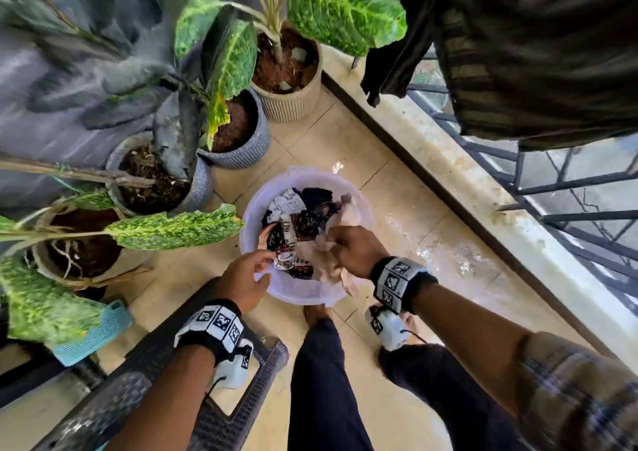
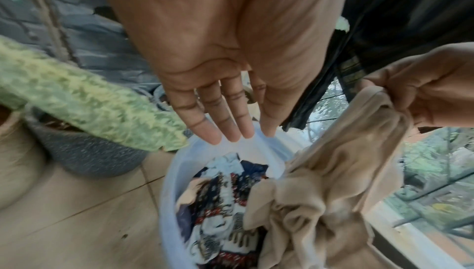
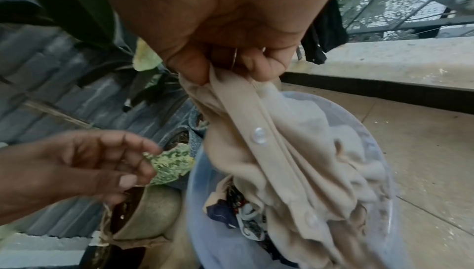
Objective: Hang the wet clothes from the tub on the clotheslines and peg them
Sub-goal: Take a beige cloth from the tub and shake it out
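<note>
A translucent white tub (image 1: 253, 202) (image 2: 166, 192) (image 3: 379, 160) sits on the tiled floor with wet clothes inside: a dark patterned garment (image 1: 293, 240) (image 2: 220, 208) and a beige buttoned shirt (image 1: 328, 260) (image 2: 333, 172) (image 3: 277, 151). My right hand (image 1: 348, 250) (image 3: 231, 64) grips the beige shirt by its button placket and holds part of it above the tub. My left hand (image 1: 248, 274) (image 2: 220, 111) hovers over the tub's near left rim, fingers straight, holding nothing.
Several potted plants (image 1: 214, 70) crowd the left, one leaf (image 1: 172, 229) overhanging the tub. Dark clothes (image 1: 535, 53) hang at upper right above a ledge and metal railing (image 1: 552, 181). A dark plastic chair (image 1: 214, 399) stands by my left arm. The floor (image 1: 431, 236) right of the tub is wet.
</note>
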